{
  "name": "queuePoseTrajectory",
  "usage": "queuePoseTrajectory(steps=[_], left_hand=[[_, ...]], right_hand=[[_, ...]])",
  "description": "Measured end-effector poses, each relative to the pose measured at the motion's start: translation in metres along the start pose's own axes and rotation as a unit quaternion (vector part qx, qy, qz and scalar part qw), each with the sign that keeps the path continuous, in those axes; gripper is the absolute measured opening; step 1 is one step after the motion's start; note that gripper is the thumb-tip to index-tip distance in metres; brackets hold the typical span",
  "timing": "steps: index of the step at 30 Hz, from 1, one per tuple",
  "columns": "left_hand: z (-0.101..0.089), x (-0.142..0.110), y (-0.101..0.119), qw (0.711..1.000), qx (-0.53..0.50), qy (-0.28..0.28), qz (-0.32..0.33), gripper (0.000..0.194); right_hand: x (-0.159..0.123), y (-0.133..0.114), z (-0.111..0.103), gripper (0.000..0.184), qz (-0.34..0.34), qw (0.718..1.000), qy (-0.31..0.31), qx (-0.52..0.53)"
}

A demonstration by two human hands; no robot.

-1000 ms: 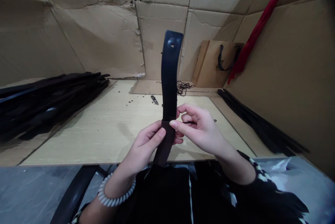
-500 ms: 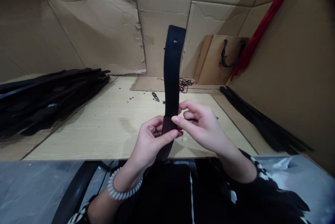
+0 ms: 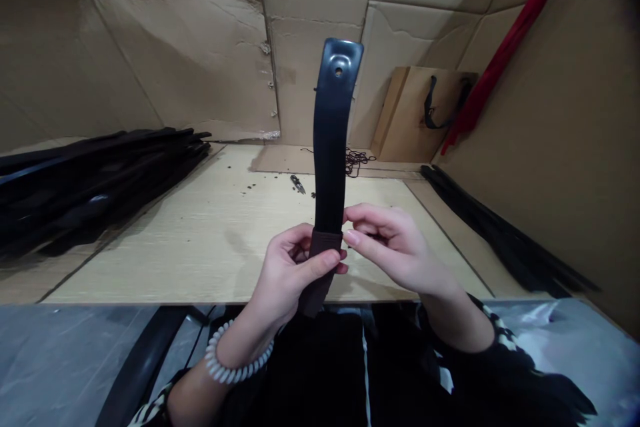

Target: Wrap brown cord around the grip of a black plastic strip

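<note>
My left hand (image 3: 295, 274) grips a long black leather strap (image 3: 330, 140) low down, around a brown sleeve (image 3: 326, 244) on it. The strap stands upright and curves slightly, with a single punched hole near its rounded top end. Its brown lower end (image 3: 313, 297) hangs below my left hand. My right hand (image 3: 395, 244) is just to the right of the sleeve, with its curled fingertips almost touching the strap. I cannot tell whether those fingers pinch anything thin.
A coiled white bracelet (image 3: 235, 354) circles my left wrist. Bundled black straps (image 3: 100, 180) lie at the left of the light wood table (image 3: 200, 254), with more (image 3: 500, 234) at the right. Small snips (image 3: 297, 184) and tangled black cord (image 3: 357, 162) lie at the back, before cardboard walls (image 3: 175, 47).
The strap has risen and straightened, showing more of its top end. My right hand has drawn slightly back from the sleeve, and the thin dark thing earlier seen between its fingers no longer shows.
</note>
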State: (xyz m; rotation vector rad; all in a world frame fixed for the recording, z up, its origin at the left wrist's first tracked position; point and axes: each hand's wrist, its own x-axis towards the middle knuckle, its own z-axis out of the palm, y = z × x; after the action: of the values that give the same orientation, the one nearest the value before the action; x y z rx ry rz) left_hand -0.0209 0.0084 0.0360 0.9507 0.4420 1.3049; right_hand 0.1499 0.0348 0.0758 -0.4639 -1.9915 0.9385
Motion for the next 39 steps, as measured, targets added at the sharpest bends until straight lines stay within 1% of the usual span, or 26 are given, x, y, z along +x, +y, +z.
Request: queuePoseTrajectory(steps=[3, 6, 8, 12, 13, 15, 18, 21, 23, 24, 27, 29, 31, 33, 36, 39], left_hand=[[0.000, 0.000, 0.000, 0.998, -0.041, -0.035, -0.026, 0.016], [-0.001, 0.001, 0.000, 0.994, -0.069, -0.071, -0.043, 0.015], [-0.003, 0.002, 0.000, 0.992, -0.080, -0.085, -0.051, 0.019], [-0.007, 0.001, -0.004, 0.991, -0.081, -0.085, -0.067, 0.030], [-0.008, 0.000, -0.006, 0.991, -0.080, -0.084, -0.071, 0.031], [-0.011, -0.001, -0.008, 0.989, -0.083, -0.092, -0.080, 0.032], [-0.013, 0.000, -0.008, 0.985, -0.090, -0.119, -0.085, 0.032], [-0.009, 0.002, -0.001, 0.987, -0.051, -0.136, -0.071, 0.045], [-0.002, 0.003, 0.007, 0.991, 0.019, -0.118, -0.054, 0.055], [0.002, 0.003, 0.011, 0.992, 0.056, -0.102, -0.047, 0.056], [0.016, 0.004, 0.020, 0.990, 0.126, -0.062, -0.029, 0.046], [0.022, 0.004, 0.022, 0.989, 0.134, -0.067, -0.011, 0.045], [0.025, 0.006, 0.022, 0.988, 0.120, -0.095, -0.003, 0.046], [0.025, 0.008, 0.020, 0.986, 0.091, -0.139, -0.009, 0.051], [0.022, 0.013, 0.017, 0.980, 0.039, -0.190, -0.036, 0.056], [0.017, 0.019, 0.012, 0.970, -0.023, -0.235, -0.062, 0.059]], right_hand=[[0.001, -0.001, -0.002, 0.009, -0.008, 1.000, -0.010, 0.007], [0.002, -0.002, -0.002, 0.013, 0.000, 1.000, 0.000, 0.000], [0.001, -0.001, -0.002, 0.021, 0.038, 0.999, -0.004, 0.004], [0.001, 0.006, -0.004, 0.050, 0.150, 0.985, -0.052, 0.074], [0.001, 0.008, -0.004, 0.055, 0.167, 0.978, -0.069, 0.100], [0.002, 0.011, -0.004, 0.058, 0.184, 0.967, -0.098, 0.144], [0.002, 0.013, -0.001, 0.058, 0.182, 0.962, -0.101, 0.174], [0.001, 0.010, 0.001, 0.055, 0.183, 0.967, -0.069, 0.166], [0.003, 0.004, 0.001, 0.050, 0.180, 0.972, -0.039, 0.149], [0.004, 0.000, 0.001, 0.046, 0.174, 0.974, -0.026, 0.140], [0.009, -0.013, -0.001, 0.037, 0.144, 0.982, 0.007, 0.119], [0.011, -0.020, -0.002, 0.032, 0.124, 0.986, 0.024, 0.106], [0.012, -0.026, -0.002, 0.024, 0.108, 0.989, 0.037, 0.093], [0.012, -0.030, -0.003, 0.019, 0.098, 0.991, 0.042, 0.081], [0.011, -0.034, -0.003, 0.019, 0.094, 0.993, 0.040, 0.055], [0.011, -0.031, -0.004, 0.021, 0.083, 0.996, 0.042, 0.011]])
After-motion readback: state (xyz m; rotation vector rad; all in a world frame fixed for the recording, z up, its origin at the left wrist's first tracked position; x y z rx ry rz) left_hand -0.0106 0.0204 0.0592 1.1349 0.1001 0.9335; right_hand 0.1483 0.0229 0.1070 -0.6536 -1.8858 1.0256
